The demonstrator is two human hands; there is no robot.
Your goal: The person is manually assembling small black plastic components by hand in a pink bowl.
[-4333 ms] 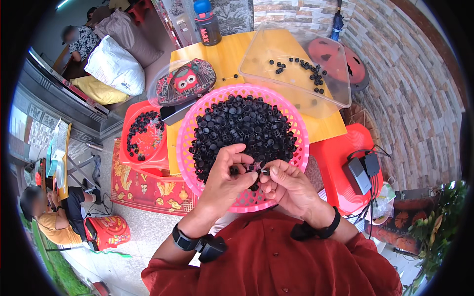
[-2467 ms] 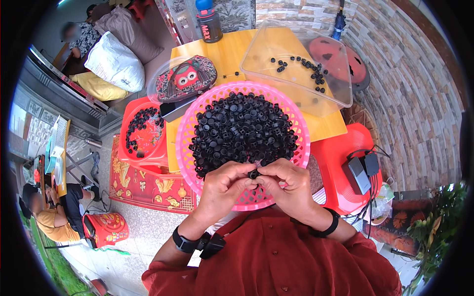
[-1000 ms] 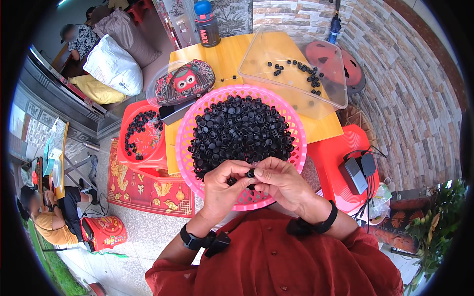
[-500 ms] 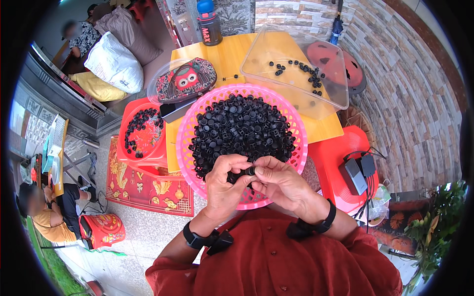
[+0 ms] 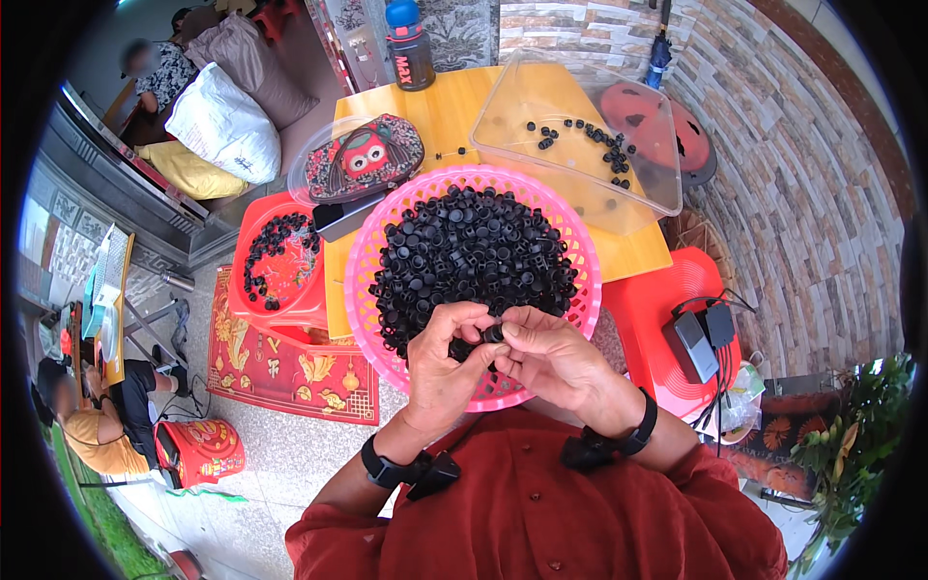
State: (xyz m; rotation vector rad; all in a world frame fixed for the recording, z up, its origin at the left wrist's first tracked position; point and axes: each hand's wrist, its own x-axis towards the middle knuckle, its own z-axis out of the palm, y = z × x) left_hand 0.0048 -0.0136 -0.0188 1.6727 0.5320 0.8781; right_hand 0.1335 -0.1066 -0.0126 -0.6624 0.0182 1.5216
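Note:
A pink plastic basket (image 5: pixel 588 253) holds a heap of small black plastic caps (image 5: pixel 469 242). Over its near edge my two hands meet, fingertips almost touching. My left hand (image 5: pixel 440 362) is closed around black caps, partly hidden by its fingers. Between thumb and fingers, my right hand (image 5: pixel 551 353) pinches one small round black cap (image 5: pixel 494 333). Whether a thinner part sits between the fingertips is too small to make out. Both wrists wear black bands with a dark block attached.
The basket stands on a yellow table (image 5: pixel 454 97) with a clear tray (image 5: pixel 580 126) of loose caps, an owl pouch (image 5: pixel 362 159) and a bottle (image 5: pixel 410 48). A red stool (image 5: pixel 280 309) bears more caps; another (image 5: pixel 667 280) holds black devices (image 5: pixel 691 343). A person (image 5: pixel 106 416) sits far left.
My fingers have shifted slightly around the black cap, which has turned a little between them. The basket and everything around it look unchanged.

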